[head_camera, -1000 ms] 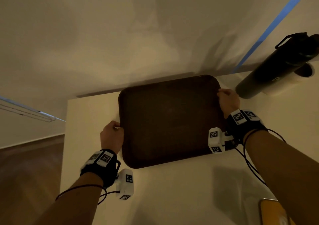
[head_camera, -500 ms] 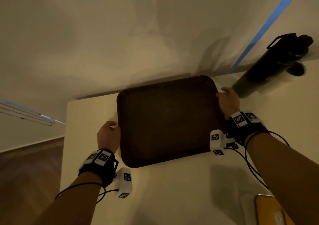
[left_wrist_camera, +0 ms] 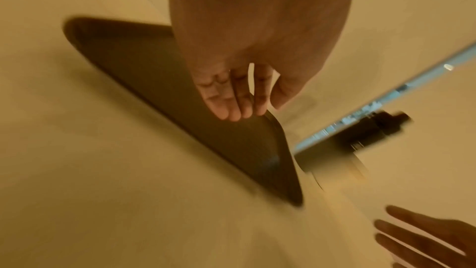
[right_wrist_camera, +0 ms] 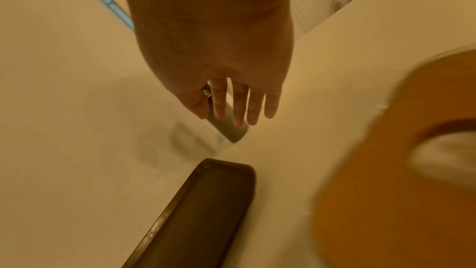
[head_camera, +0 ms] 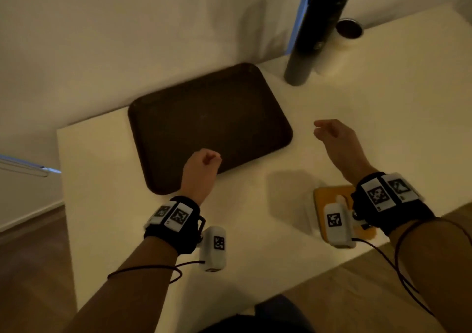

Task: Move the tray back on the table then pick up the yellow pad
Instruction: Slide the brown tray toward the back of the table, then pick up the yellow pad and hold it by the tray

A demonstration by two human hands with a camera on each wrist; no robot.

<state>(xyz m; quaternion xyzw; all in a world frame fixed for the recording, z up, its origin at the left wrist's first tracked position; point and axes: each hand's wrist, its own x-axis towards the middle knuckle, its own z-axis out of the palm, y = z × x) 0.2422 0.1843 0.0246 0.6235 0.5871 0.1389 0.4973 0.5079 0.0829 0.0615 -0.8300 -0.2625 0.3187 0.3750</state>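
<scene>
Head view: the tray (head_camera: 209, 125) lies flat on the tabletop (head_camera: 255, 269) against the wall, with no hand on it. The left hand (head_camera: 200, 171) hovers over the tray's near edge, loosely curled and holding nothing. The right hand (head_camera: 337, 141) hovers to the right of the tray, fingers relaxed, grip released. The pad (head_camera: 319, 197) lies near the front edge of the tabletop, largely hidden beneath the right wrist and its camera. A tall dark bottle (head_camera: 314, 31) stands at the wall just right of the tray, with a cup (head_camera: 348, 28) behind it. Left wrist view: the left hand's fingers (left_wrist_camera: 231, 97) hang loosely curled above the tray, gripping nothing. Right wrist view: the right hand's fingers (right_wrist_camera: 239, 101) are extended and spread, pointing toward the bottle; the pad fills the lower right of the frame, blurred, close under the wrist. Judgement: the pad sits behind the right hand, so the hand must draw back to reach it. Risks: the wrist camera or its cable may snag the pad and push it toward the front edge; a thin, flat pad may slide rather than lift under a top pinch; a forward sweep may tip the bottle.
</scene>
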